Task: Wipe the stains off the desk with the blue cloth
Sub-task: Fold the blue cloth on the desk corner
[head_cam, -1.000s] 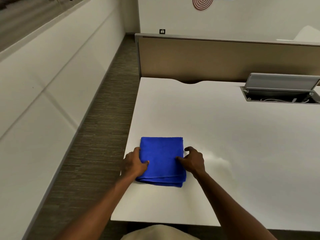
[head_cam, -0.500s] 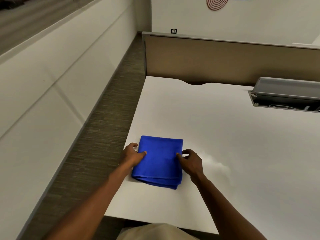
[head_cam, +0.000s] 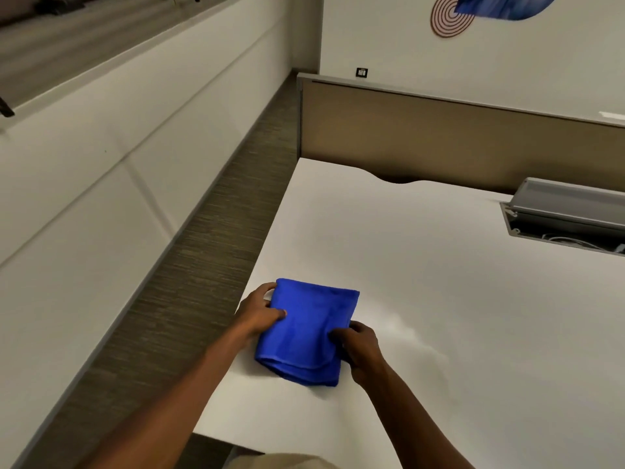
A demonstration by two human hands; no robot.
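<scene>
Blue cloth: one bright blue folded fabric cloth (head_cam: 306, 330), layered edges showing at its near end, lying on the near left part of the desk close to the left edge.
Desk: one white smooth-topped desk (head_cam: 439, 282); a pale smeared patch (head_cam: 416, 336) just right of the cloth.
Left hand: left hand (head_cam: 258, 313) grips the cloth's left edge, thumb on top, fingers curled at the far corner.
Right hand: right hand (head_cam: 362, 346) pinches the cloth's right edge, thumb on top.
Count: two hands, one cloth, one grey open cable box (head_cam: 568, 214) at the far right.
</scene>
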